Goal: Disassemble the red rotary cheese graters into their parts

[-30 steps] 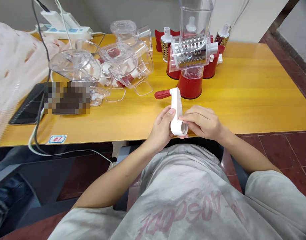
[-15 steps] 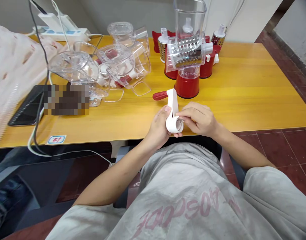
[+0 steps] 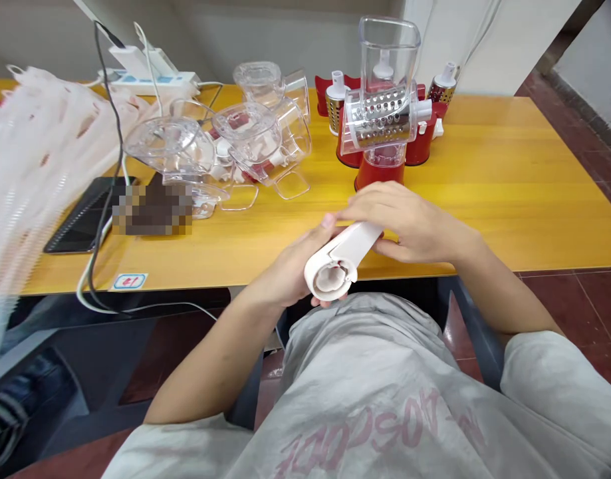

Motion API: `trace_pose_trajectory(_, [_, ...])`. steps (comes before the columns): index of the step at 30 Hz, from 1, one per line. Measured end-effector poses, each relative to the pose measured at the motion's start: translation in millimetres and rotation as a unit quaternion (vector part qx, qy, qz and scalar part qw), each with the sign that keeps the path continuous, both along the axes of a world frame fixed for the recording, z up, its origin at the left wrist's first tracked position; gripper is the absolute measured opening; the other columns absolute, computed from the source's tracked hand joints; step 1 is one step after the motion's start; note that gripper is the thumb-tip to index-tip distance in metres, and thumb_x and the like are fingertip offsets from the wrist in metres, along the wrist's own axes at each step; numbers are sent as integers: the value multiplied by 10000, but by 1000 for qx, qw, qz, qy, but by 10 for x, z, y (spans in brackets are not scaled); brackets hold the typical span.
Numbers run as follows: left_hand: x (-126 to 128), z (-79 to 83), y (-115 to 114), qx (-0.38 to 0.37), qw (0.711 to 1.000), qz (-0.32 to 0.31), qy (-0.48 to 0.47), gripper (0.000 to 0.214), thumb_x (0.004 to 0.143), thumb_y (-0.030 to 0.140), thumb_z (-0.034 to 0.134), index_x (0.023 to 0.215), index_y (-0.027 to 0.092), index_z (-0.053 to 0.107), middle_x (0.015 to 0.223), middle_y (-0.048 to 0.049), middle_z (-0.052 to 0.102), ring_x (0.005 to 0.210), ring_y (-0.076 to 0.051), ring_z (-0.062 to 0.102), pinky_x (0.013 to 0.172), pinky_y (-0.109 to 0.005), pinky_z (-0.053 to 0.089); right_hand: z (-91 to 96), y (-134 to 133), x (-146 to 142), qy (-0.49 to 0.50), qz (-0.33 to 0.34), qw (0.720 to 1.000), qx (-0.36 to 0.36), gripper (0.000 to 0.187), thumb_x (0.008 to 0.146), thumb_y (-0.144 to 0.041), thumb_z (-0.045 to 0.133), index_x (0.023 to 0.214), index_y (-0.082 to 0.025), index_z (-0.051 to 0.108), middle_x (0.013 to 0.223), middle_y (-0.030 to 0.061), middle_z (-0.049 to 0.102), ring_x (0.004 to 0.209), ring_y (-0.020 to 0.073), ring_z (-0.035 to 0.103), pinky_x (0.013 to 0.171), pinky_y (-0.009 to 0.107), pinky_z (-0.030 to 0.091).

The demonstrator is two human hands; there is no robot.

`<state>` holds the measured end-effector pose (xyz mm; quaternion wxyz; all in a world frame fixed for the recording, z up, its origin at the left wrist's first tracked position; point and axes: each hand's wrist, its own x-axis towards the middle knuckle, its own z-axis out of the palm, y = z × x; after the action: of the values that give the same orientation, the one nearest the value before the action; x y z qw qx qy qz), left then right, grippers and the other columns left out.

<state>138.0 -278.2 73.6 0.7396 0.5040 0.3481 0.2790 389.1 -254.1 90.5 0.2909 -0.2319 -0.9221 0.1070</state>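
Note:
A white crank handle with a round hollow socket end lies between my hands, over the table's front edge. My left hand is wrapped round the socket end, whose opening faces me. Over the far end of the crank arm bends my right hand, its fingers hiding that end and the red grip. Beyond my hands a drum grater stands upright, with a clear hopper, a perforated metal drum and a red base partly covered by my right hand.
Clear plastic grater housings are heaped left of centre. Spare metal drums and red bases stand behind the grater. At left lie a black notebook, cables, a power strip and a pinkish plastic bag.
The crank handle has swung from upright to tilted right, and its socket end now faces me. My right hand has moved from the socket to the arm's far end.

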Motion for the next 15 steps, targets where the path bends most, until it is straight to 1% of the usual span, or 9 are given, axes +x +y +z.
trace_pose_trajectory(1, [-53, 61, 35, 24, 999, -29, 5, 887, 865, 1066, 647, 785, 187, 734, 511, -95, 665, 305, -196, 556, 271, -254, 383, 55, -4, -36, 9, -3, 1000, -25, 396, 1097, -349, 642, 1462, -216, 720, 1387, 91, 794, 1329, 199, 735, 1225, 396, 601])
trace_pose_trajectory(2, [-94, 116, 75, 59, 998, -32, -2, 902, 878, 1075, 616, 760, 188, 729, 531, -106, 679, 318, -193, 562, 283, -262, 398, 105, -20, -78, 30, -13, 998, -53, 378, 1095, -385, 663, 1415, -195, 730, 1311, 84, 807, 1214, 168, 756, 1133, 332, 619])
trace_pose_trajectory(4, [-125, 193, 153, 163, 984, 60, -45, 895, 938, 1049, 568, 760, 188, 735, 633, -111, 732, 385, -174, 587, 331, -267, 429, 180, -80, -179, 103, -52, 985, -125, 416, 1073, -473, 722, 1351, -163, 718, 1191, 68, 808, 1043, 124, 764, 960, 246, 614])
trace_pose_trajectory(6, [-91, 211, 204, 279, 939, 186, -81, 839, 992, 1006, 564, 894, 202, 784, 858, -109, 807, 585, -186, 701, 451, -273, 525, 206, -157, -296, 173, -84, 959, -208, 468, 1046, -535, 761, 1314, -160, 685, 1099, 49, 797, 909, 101, 756, 824, 212, 591])
trace_pose_trajectory(7, [-55, 198, 219, 327, 914, 224, -84, 786, 1002, 976, 607, 979, 215, 801, 988, -109, 827, 728, -200, 758, 554, -281, 590, 201, -194, -352, 193, -90, 945, -247, 492, 1030, -561, 778, 1298, -162, 672, 1058, 39, 790, 855, 94, 746, 770, 206, 576])
trace_pose_trajectory(9, [35, 140, 234, 382, 888, 244, -73, 679, 998, 893, 733, 1133, 232, 808, 1178, -111, 830, 973, -228, 804, 781, -313, 663, 178, -255, -434, 205, -89, 924, -311, 562, 985, -600, 825, 1301, -167, 656, 1014, 22, 784, 803, 88, 729, 709, 197, 552])
trace_pose_trajectory(11, [123, 58, 250, 373, 896, 233, -63, 639, 998, 838, 790, 1150, 217, 796, 1169, -113, 829, 1008, -237, 810, 866, -333, 664, 175, -292, -441, 174, -73, 917, -353, 605, 946, -631, 859, 1268, -152, 678, 976, 11, 776, 777, 75, 696, 676, 184, 514])
trace_pose_trajectory(13, [188, -30, 275, 310, 919, 233, -74, 694, 1018, 891, 706, 1052, 201, 776, 986, -94, 806, 849, -221, 790, 738, -318, 639, 216, -308, -354, 120, -66, 917, -375, 573, 959, -659, 835, 1130, -122, 731, 887, 4, 753, 724, 50, 631, 643, 176, 453])
trace_pose_trajectory(15, [222, -117, 303, 239, 942, 224, -74, 758, 996, 955, 657, 958, 203, 748, 797, -55, 729, 671, -192, 717, 584, -291, 567, 287, -304, -205, 91, -78, 925, -360, 547, 988, -652, 807, 961, -107, 755, 798, 4, 720, 692, 35, 577, 629, 182, 407])
